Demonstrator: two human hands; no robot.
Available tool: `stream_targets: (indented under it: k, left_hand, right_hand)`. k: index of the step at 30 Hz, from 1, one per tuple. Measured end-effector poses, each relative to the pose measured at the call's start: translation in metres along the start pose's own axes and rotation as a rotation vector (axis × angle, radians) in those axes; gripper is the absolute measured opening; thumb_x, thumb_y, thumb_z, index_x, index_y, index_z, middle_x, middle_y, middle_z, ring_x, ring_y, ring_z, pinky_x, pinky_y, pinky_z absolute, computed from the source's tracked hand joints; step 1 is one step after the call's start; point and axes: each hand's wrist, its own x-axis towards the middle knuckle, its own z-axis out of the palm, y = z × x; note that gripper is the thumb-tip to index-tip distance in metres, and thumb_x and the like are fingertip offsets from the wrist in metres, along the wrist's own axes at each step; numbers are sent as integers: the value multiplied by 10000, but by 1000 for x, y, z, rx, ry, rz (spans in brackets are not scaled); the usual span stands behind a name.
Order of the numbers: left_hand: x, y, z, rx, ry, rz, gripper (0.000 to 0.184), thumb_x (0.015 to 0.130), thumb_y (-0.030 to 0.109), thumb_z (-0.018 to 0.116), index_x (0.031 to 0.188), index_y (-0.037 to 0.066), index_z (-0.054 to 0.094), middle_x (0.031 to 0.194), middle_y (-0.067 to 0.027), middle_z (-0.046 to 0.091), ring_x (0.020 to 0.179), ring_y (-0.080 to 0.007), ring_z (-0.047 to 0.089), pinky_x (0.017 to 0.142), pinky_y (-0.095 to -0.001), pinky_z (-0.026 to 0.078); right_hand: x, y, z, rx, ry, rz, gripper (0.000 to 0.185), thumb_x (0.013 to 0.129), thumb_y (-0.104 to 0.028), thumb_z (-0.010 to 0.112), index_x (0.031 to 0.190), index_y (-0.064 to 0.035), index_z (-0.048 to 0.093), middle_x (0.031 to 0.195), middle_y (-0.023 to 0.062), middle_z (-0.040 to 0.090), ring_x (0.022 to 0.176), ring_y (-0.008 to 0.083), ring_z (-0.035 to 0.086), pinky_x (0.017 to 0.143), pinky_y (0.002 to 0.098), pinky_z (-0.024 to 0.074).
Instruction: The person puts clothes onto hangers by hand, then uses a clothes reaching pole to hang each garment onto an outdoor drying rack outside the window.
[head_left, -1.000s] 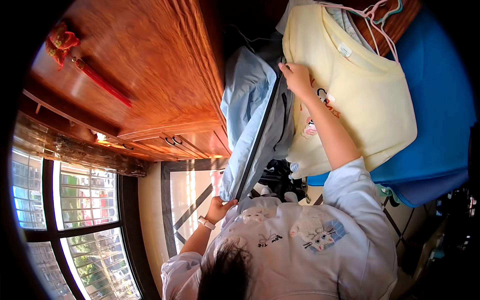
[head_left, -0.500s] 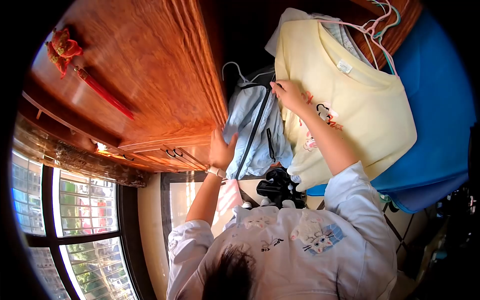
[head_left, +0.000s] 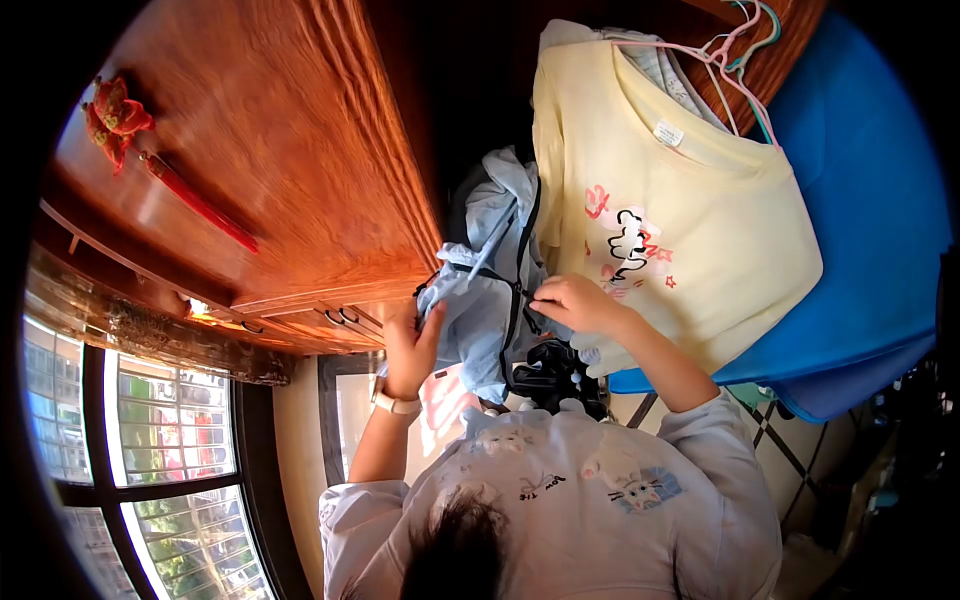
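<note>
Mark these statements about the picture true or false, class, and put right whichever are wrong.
1. The right hand is at the dark trim of the light blue garment. True.
2. The yellow shirt lies on the floor. False: the yellow shirt hangs on a pink hanger.
3. The left hand is nearer the light blue garment than the yellow shirt. True.
4. A pale band is worn on the right wrist. False: the pale band is on the left.
5. A red tassel hangs against a wooden panel. True.
</note>
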Motion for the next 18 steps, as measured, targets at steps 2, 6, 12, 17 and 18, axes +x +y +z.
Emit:
stream_targets:
  k: [2,6,12,17,18]
  left_hand:
    - [-17,22,-36,166,-50,127,238,749,83,605,635,-22,424,504,-177,397,421,-299,404,409,-340,294]
    - [-46,49,-94,281,-72,184,171,708,21,573,641,-19,421,542,-185,395,460,-353,390,414,-345,300]
    - [-54,88,-111,363,-194,324,117,647,-32,541,755,-43,496,593,-184,457,515,-366,454,451,-391,344]
    - [-68,85,-140,649,202,710,276,637,-46,538,909,-54,581,780,-146,603,706,-308,586,644,-353,476]
    - [-75,90,-145,720,222,721,226,653,-49,562,874,-36,607,809,-121,620,761,-281,593,692,-377,478]
  right_hand:
    - [-11,-22,10,13,-142,17,210,803,-196,540,725,-3,571,708,149,562,702,326,546,605,403,424]
    - [-18,-56,-5,33,-11,4,222,710,-206,655,802,-27,562,788,126,575,686,297,551,617,389,440]
    - [38,-130,-12,303,-79,-228,344,764,-260,630,987,-21,525,905,141,545,835,277,531,749,356,408]
    - [35,-131,-9,458,-151,-124,309,904,-247,432,774,10,545,589,94,476,560,199,452,545,325,357]
    - [35,-128,-8,521,-86,-14,338,911,-230,417,698,9,526,534,51,423,517,150,392,511,286,334]
